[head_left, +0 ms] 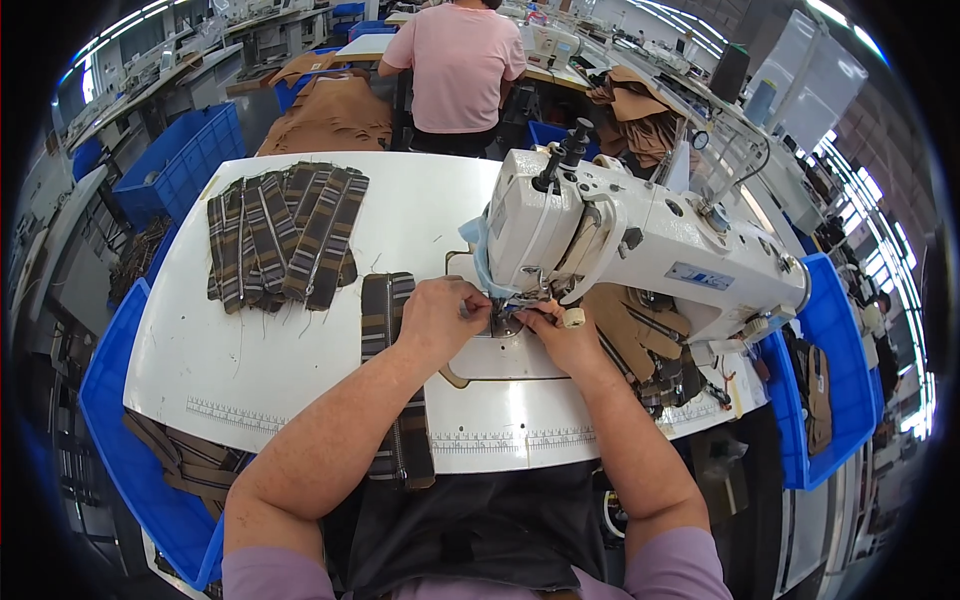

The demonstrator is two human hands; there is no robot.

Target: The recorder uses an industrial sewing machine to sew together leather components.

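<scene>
Left hand and right hand pinch at the machine, on what I cannot tell; piled strips look sewn, work unfinished.

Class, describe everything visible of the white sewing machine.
The sewing machine is glossy white, apparently painted metal, upright on the table. Its long arm runs rightward from the needle head; dark posts top it; blue cloth hangs beside the head. The left hand and right hand are near the head's underside; contact is unclear.
</scene>
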